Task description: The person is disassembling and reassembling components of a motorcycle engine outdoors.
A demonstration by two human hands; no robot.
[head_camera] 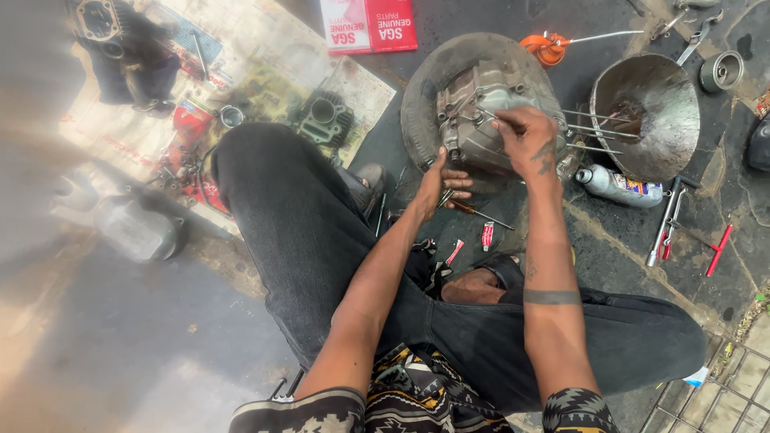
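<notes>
1. Dark, rough ground (609,256), stained and cracked, serves as the work surface; a worn sheet of printed paper (265,56) covers its upper left part.
2. Grey cast-metal engine casing (473,120), ribbed and bolted, sits inside a shallow round metal pan (417,104) directly ahead of the seated person's knees. Long thin studs (597,128) project from the casing toward the right.
3. Right hand (525,136) rests on top of the casing, fingers pinched together on a thin rod-like tool; what the tip engages cannot be told.
4. Left hand (441,180) lies at the casing's lower edge, fingers curled against the metal. Whether it clamps a part or only steadies it cannot be told.
5. A second, dented metal bowl (654,88) stands just right of the casing, its inside dull and brown-stained.
6. A small plastic bottle (618,186) lies on its side below that bowl.
7. An orange oil can (549,46) with a long thin spout lies behind the pan.
8. Two red flat cartons (369,24) lie at the top edge.
9. A finned cylinder block (325,116) rests on the paper, left of the pan.
10. A smooth grey rounded cover (132,228) lies far left, blurred.
11. A red-handled T-shaped tool (716,250) and a chrome wrench (666,220) lie at right, well apart from the hands.
</notes>
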